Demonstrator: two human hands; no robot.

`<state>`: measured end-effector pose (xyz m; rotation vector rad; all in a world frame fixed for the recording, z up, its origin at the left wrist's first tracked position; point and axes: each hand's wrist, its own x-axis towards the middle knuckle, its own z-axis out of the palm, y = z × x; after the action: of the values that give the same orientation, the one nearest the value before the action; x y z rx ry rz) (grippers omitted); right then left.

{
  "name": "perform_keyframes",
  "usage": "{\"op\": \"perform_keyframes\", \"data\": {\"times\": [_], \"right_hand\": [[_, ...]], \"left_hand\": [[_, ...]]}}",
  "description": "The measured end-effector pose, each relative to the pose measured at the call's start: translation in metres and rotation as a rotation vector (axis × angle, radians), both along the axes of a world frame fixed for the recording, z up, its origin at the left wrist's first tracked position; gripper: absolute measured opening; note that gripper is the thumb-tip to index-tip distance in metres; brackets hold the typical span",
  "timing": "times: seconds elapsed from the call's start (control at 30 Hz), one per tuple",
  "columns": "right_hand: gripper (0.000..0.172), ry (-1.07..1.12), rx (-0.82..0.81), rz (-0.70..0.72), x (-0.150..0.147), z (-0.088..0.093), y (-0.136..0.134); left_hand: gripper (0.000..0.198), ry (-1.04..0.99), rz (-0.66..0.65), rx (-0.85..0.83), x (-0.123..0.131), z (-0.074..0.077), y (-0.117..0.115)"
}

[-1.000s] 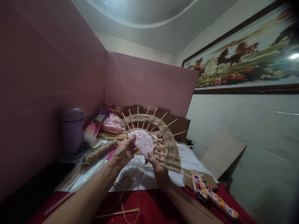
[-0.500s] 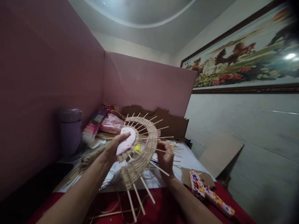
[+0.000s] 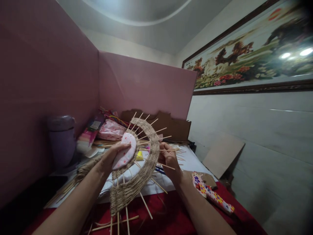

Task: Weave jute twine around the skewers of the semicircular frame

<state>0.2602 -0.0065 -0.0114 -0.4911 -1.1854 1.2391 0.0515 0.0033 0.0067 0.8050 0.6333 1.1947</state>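
Note:
A half-round woven fan frame (image 3: 152, 153) of twine and thin sticks is held up over the table. Its centre is a white padded half-disc (image 3: 126, 151) with pinkish dots. My left hand (image 3: 114, 155) grips this padded centre, thumb on top and fingers behind it. At the outer right edge, my right hand (image 3: 170, 160) has its fingers curled closed around a stick (image 3: 167, 150) beside the woven band. Bare stick ends radiate beyond the band, and more stick shows between the band and the centre.
A roll of twine (image 3: 85, 168) and loose sticks lie at left, near a purple lidded container (image 3: 62, 140). Behind are a pink dotted cloth (image 3: 111, 129) and brown cardboard (image 3: 171, 124). A flower-patterned wrapped piece (image 3: 212, 194) rests on the red cloth (image 3: 156, 209) at right.
The woven piece has turned slightly, its lower end swinging down and left. Both hands keep their hold. The camera view has shifted a little to the right.

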Motion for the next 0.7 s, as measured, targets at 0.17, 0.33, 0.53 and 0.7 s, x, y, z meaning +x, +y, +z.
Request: {"op": "perform_keyframes", "data": {"times": [0.17, 0.33, 0.53, 0.7], "right_hand": [[0.030, 0.054, -0.015, 0.063, 0.0003, 0.0015, -0.0003], [0.018, 0.131, -0.006, 0.098, 0.0014, -0.0012, 0.0021], [0.022, 0.142, -0.023, 0.044, -0.0005, 0.0003, 0.0010], [0.025, 0.107, -0.028, -0.029, -0.0018, -0.0005, 0.0024]], "left_hand": [[0.011, 0.029, -0.002, 0.001, 0.0015, -0.0011, -0.0008], [0.012, 0.002, 0.006, -0.038, 0.0031, 0.0008, -0.0032], [0.012, -0.044, 0.006, -0.063, 0.0009, 0.0014, -0.0027], [0.010, -0.074, 0.008, -0.073, 0.0001, 0.0007, -0.0029]]}}
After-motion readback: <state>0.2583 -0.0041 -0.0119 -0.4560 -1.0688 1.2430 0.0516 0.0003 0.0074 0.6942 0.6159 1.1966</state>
